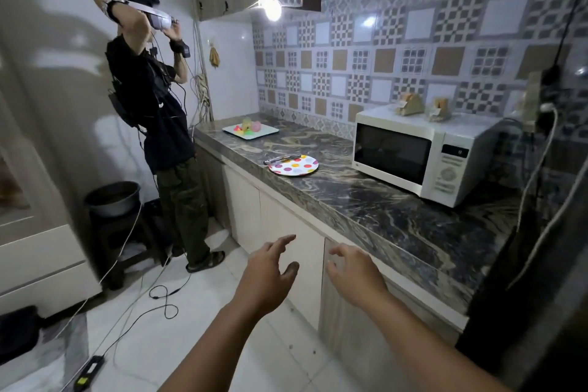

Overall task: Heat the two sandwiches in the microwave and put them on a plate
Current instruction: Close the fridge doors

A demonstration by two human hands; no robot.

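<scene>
A home kitchen: marble counter [366, 200], microwave [423, 153], patterned wall tiles [397, 51].

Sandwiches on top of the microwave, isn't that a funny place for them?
Yes. The two sandwiches sit on the roof of the microwave, whose door is shut, not inside it. The dotted plate on the counter holds only utensils.

From my feed I can read almost nothing. The microwave [423, 153] has a small dark display [455, 150] at about two o'clock on its front, showing pale marks too blurred to make out. The button labels below it are unreadable too.
</scene>
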